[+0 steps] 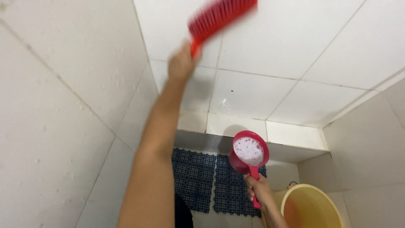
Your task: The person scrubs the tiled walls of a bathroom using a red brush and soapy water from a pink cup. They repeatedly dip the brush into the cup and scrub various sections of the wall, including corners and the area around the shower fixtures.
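Left hand (181, 63) raised high, fingers clenched round the handle of a red brush (219, 17); bristle head just beyond the fingertips, blurred, up against the white wall tiles (253, 46). No packages, labels or signs in view.

Right hand (258, 190) low, fingers wrapped round the long handle of a red dipper (249, 154); cup directly above the fingers, tilted toward the camera, filled with white foamy water to near the rim. Just right of and below those fingers, a round yellow bucket (325, 194); inside looks pale with a faint reddish reflection, contents hard to tell. Left of the right-hand fingers and behind them, two dark blue perforated floor mats (194, 177) lying side by side, edges touching, on the floor beside a low white tiled ledge (291, 135). Wet speckles on the tiles between the two hands.
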